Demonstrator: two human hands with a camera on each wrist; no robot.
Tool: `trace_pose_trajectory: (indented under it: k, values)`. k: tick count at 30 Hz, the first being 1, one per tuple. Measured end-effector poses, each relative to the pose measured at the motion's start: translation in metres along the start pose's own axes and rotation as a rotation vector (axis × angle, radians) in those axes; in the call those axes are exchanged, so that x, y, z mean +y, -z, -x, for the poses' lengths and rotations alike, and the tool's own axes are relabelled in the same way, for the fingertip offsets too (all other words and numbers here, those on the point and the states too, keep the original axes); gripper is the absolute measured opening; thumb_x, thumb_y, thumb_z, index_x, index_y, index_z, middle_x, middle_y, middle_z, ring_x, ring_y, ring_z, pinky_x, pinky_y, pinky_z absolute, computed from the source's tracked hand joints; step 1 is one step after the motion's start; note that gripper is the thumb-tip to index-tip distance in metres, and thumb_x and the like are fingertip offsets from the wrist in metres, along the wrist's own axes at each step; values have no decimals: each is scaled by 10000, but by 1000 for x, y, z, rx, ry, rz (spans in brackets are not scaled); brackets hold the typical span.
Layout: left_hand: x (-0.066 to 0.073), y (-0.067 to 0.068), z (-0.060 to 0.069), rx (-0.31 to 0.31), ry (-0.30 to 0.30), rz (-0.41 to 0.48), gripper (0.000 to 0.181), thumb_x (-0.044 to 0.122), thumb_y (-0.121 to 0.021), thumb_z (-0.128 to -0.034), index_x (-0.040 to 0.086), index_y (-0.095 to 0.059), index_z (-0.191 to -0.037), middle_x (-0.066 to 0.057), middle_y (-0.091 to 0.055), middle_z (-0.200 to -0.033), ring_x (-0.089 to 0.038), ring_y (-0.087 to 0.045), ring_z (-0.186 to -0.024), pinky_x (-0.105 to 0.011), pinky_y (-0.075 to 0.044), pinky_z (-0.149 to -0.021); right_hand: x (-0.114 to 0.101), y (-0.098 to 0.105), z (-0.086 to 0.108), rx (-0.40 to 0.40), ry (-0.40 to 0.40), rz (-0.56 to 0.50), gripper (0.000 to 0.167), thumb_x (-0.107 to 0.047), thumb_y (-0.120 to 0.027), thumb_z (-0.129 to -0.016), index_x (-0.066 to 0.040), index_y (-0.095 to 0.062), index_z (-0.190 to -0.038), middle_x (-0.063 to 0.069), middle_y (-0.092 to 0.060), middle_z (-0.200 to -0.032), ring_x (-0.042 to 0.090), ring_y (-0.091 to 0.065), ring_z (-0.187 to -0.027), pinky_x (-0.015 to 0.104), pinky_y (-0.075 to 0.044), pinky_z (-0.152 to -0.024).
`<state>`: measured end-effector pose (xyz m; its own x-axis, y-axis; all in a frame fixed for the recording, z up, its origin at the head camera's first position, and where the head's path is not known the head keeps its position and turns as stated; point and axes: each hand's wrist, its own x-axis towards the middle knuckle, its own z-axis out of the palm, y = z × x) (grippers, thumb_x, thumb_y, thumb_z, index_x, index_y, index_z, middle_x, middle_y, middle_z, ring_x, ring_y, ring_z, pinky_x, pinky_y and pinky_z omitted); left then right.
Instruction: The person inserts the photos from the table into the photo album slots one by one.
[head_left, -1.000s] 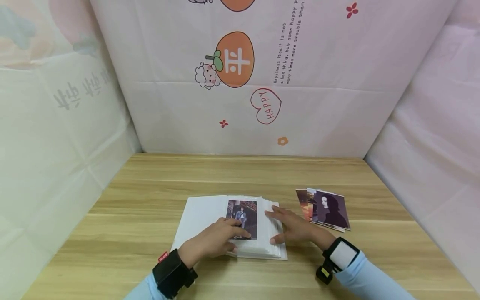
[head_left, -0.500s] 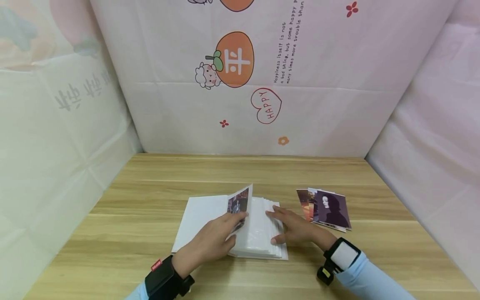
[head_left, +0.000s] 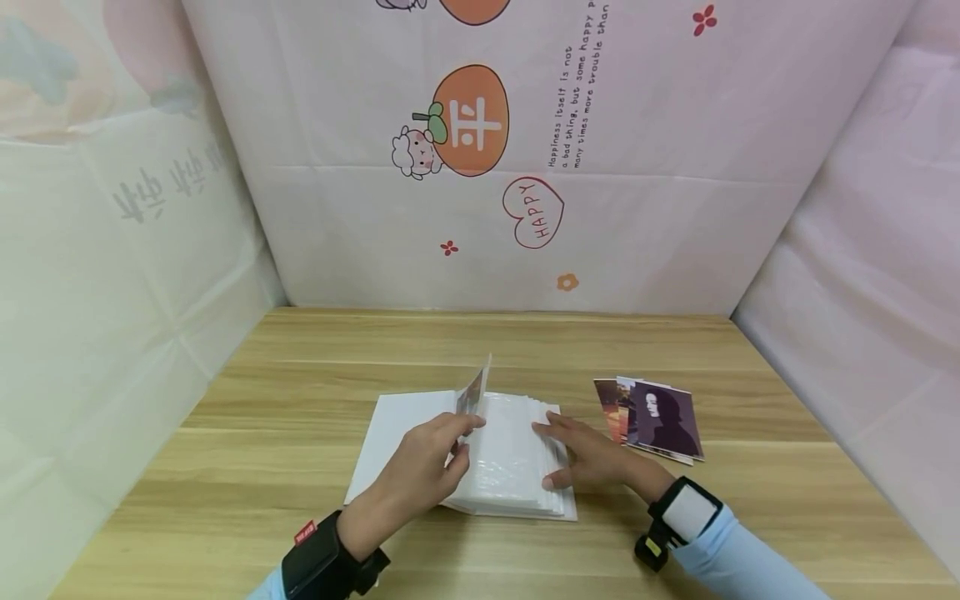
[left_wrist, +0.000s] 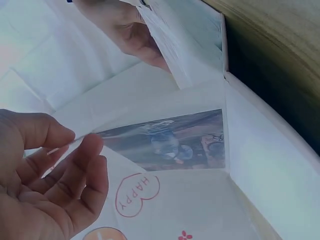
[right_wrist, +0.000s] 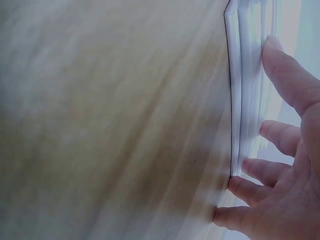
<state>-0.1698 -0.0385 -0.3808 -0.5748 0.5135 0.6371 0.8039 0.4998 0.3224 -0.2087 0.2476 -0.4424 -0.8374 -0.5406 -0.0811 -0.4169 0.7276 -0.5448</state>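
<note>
A white photo album [head_left: 510,450] lies open on the table. My left hand [head_left: 420,471] pinches the edge of one raised clear page [head_left: 472,393] that holds a photo; the left wrist view shows thumb and forefinger on the edge of the page, with the photo [left_wrist: 167,145] inside it. My right hand [head_left: 592,454] rests with spread fingers on the right edge of the album's stacked pages; in the right wrist view the fingertips of this hand [right_wrist: 280,165] touch the page edges [right_wrist: 247,90].
A fanned pile of loose photos [head_left: 663,421] lies on the wooden table [head_left: 247,433], right of the album and beyond my right forearm. Printed white cloth [head_left: 360,233] hangs behind the table and along both sides.
My left hand has lifted the photo page off the stack and swung it leftward until it stands nearly upright, baring the sleeve beneath. My right hand has stayed almost still.
</note>
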Motion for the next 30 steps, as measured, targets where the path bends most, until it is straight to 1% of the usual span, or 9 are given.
trace_pose_trajectory:
  k: [5, 8, 11, 13, 16, 19, 21, 25, 30]
  values:
    - [-2, 3, 4, 34, 60, -33, 343, -118, -595, -695, 45, -653, -991, -55, -631, -886, -67, -496, -651, -198, -434, -551, 0, 0, 1, 5, 21, -4, 839, -472, -697, -771, -60, -366, -1422, 259, -204, -1467, 478, -185, -1305, 637, -181, -983]
    - [-4, 9, 8, 44, 105, -66, 363, -122, -586, -664, 39, -655, -982, -65, -614, -869, -83, -478, -639, -213, -425, -543, 0, 0, 1, 6, 30, -8, 841, -470, -693, -774, -56, -359, -1424, 260, -194, -1469, 479, -174, -1307, 633, -176, -987]
    - [-8, 18, 13, 36, 170, -100, 365, -122, -581, -633, 23, -656, -960, -73, -592, -836, -106, -438, -617, -222, -396, -517, 1, 0, 1, 4, 31, -12, 840, -467, -693, -774, -60, -355, -1427, 258, -187, -1472, 477, -166, -1311, 628, -172, -992]
    - [-10, 24, 16, 11, 239, -105, 365, -125, -577, -627, 11, -656, -956, -79, -577, -819, -114, -415, -603, -225, -379, -498, 2, 0, 1, 3, 31, -13, 840, -469, -691, -775, -61, -355, -1427, 257, -186, -1473, 477, -165, -1311, 628, -172, -992]
    - [-15, 32, 21, -57, 368, -86, 374, -124, -573, -640, -1, -658, -983, -84, -560, -818, -120, -394, -605, -231, -365, -491, 2, 0, 1, 2, 35, -10, 839, -467, -690, -778, -58, -353, -1428, 263, -185, -1471, 478, -165, -1311, 629, -174, -991]
    - [-20, 37, 25, -136, 495, -66, 396, -113, -569, -659, -10, -654, -1032, -104, -556, -851, -143, -415, -634, -258, -383, -523, 3, 0, 2, 4, 45, -7, 838, -464, -691, -778, -50, -355, -1425, 274, -187, -1465, 481, -169, -1308, 628, -178, -989]
    - [-25, 38, 29, -173, 551, -71, 406, -111, -569, -657, -25, -650, -1045, -137, -572, -900, -175, -461, -689, -291, -407, -568, 3, 0, 2, 6, 52, -5, 839, -463, -691, -778, -46, -355, -1424, 278, -188, -1463, 483, -170, -1307, 628, -180, -989]
    - [-32, 38, 38, -223, 617, -92, 417, -117, -592, -642, -63, -646, -1052, -191, -569, -955, -228, -502, -781, -350, -436, -645, 5, -1, 2, 8, 58, -5, 834, -464, -690, -779, -51, -358, -1423, 277, -193, -1462, 480, -176, -1307, 627, -185, -987]
    - [-40, 37, 47, -262, 644, -104, 425, -119, -612, -628, -115, -631, -1052, -197, -529, -925, -244, -481, -804, -359, -442, -668, 5, -1, 2, 10, 74, -12, 829, -455, -690, -785, -39, -356, -1421, 291, -193, -1456, 491, -186, -1297, 637, -189, -978]
